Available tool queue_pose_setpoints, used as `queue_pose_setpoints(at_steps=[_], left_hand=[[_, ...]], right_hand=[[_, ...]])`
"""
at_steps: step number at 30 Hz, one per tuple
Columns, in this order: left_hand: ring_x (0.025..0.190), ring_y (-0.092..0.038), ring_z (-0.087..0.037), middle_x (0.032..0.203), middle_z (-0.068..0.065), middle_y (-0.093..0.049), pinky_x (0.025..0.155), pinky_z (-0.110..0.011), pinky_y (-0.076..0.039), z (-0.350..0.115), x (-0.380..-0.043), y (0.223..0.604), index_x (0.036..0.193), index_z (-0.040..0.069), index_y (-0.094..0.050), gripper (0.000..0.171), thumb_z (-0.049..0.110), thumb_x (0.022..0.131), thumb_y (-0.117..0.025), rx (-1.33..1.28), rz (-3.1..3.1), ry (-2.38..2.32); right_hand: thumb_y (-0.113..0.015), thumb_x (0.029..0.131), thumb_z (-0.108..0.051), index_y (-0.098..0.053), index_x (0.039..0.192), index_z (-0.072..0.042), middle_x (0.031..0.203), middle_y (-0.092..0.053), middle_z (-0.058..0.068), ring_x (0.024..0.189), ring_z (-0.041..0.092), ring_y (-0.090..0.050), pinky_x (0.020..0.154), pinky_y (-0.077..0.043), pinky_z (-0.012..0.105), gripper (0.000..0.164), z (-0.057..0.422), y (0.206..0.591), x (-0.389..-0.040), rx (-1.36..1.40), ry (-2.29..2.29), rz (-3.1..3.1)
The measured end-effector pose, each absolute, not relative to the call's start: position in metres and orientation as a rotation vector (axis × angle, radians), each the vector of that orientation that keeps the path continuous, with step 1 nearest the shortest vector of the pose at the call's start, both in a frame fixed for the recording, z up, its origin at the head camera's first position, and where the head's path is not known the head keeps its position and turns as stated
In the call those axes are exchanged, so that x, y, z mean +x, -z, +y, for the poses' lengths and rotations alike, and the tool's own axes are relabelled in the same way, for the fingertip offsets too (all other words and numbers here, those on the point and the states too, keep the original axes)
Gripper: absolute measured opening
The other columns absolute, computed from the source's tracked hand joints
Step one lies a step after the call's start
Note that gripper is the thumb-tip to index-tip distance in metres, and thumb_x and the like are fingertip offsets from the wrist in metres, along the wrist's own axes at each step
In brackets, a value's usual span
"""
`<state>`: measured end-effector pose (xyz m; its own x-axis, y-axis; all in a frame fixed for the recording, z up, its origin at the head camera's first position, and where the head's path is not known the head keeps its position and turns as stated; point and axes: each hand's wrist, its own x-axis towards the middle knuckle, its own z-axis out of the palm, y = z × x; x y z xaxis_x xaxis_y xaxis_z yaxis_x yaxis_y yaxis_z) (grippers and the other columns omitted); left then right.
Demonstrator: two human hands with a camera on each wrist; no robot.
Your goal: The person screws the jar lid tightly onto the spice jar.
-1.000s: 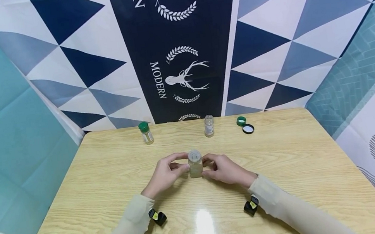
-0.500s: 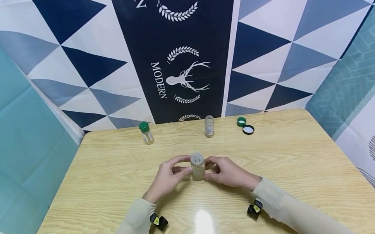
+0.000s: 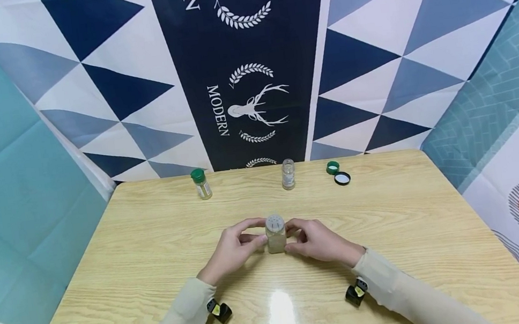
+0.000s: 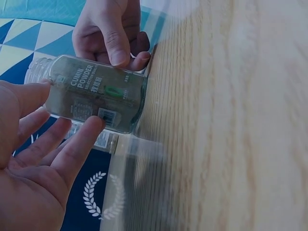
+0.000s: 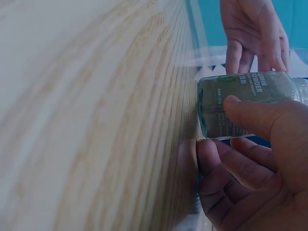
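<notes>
Two bare hands, one jar between them. Jar (image 3: 276,240) stands upright near the middle of the tabletop (image 3: 152,234), long axis vertical, perforated top (image 3: 274,224) uppermost, base down by the wood (whether it bears on the wood or sits just above: cannot tell). Label (image 4: 79,79) reads CUMIN POWDER in the left wrist view.

Left hand (image 3: 228,247) on the jar's left side, right hand (image 3: 319,238) on its right. Neither plainly nearer; both reach in level, across the long axis. Right hand lower: thumb (image 5: 257,115) laid along the jar near its base, fingers curved on the far side, so it looks like a pinch. Left hand higher: thumb tip up by the shoulder, fingers (image 4: 48,142) spread and loosely bent, one tip over the barcode. True pinch or mere touch on that side: cannot tell.

Judgement: the relation that counts is this sideways bracket. Right fingers own the lower part, left fingers the upper, so either side giving way would leave the weight to the other.

Farther off, beyond the jar: green-capped shaker (image 3: 201,184) to the left, clear bottle (image 3: 288,174) a little right of the jar, then green cap (image 3: 332,167) and black-rimmed lid (image 3: 342,178) just beside each other.
</notes>
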<state>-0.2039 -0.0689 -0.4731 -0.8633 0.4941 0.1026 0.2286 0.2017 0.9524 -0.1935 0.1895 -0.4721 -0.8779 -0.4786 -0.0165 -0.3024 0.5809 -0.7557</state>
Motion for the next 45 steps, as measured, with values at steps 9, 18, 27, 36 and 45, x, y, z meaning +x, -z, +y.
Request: queue_pose_setpoints(at_steps=[9,18,27,36,45], left_hand=[[0.110,-0.074,-0.024,0.141,-0.005,-0.064,0.090,-0.028,-0.061,-0.066,-0.202,0.471,0.138,0.021,-0.064,0.039,0.021,0.099,-0.071,0.694,2.225,-1.721],[0.110,-0.074,-0.026,0.141,-0.007,-0.064,0.090,-0.027,-0.061,-0.065,-0.200,0.473,0.139,0.018,-0.064,0.041,0.019,0.098,-0.072,0.689,2.202,-1.742],[0.111,-0.073,-0.026,0.141,-0.008,-0.063,0.088,-0.029,-0.062,-0.063,-0.197,0.472,0.140,0.017,-0.062,0.043,0.017,0.098,-0.073,0.694,2.170,-1.748],[0.127,-0.063,-0.031,0.144,-0.011,-0.058,0.100,-0.028,-0.057,-0.061,-0.199,0.479,0.152,0.010,-0.047,0.066,0.018,0.094,-0.077,0.763,2.163,-1.710],[0.130,-0.061,-0.031,0.148,-0.010,-0.056,0.103,-0.031,-0.056,-0.057,-0.200,0.486,0.149,0.011,-0.052,0.063,0.016,0.092,-0.079,0.766,2.146,-1.691]], right_hand=[[-0.077,0.094,-0.021,-0.065,0.130,-0.010,0.118,-0.073,0.005,0.072,0.009,-0.058,0.059,-0.049,0.023,0.039,0.192,0.471,-0.190,-0.633,1.166,2.600],[-0.077,0.095,-0.022,-0.064,0.131,-0.010,0.118,-0.073,0.004,0.073,0.009,-0.058,0.060,-0.050,0.023,0.040,0.195,0.473,-0.188,-0.644,1.161,2.597],[-0.076,0.095,-0.022,-0.064,0.131,-0.008,0.118,-0.073,0.005,0.074,0.008,-0.058,0.061,-0.051,0.023,0.040,0.197,0.471,-0.185,-0.658,1.149,2.593],[-0.076,0.095,-0.022,-0.064,0.131,-0.008,0.118,-0.073,0.005,0.073,0.007,-0.059,0.059,-0.051,0.023,0.041,0.197,0.473,-0.185,-0.647,1.151,2.594],[-0.075,0.096,-0.023,-0.063,0.132,-0.009,0.118,-0.072,0.005,0.075,0.009,-0.059,0.061,-0.052,0.024,0.040,0.198,0.472,-0.185,-0.637,1.160,2.585]])
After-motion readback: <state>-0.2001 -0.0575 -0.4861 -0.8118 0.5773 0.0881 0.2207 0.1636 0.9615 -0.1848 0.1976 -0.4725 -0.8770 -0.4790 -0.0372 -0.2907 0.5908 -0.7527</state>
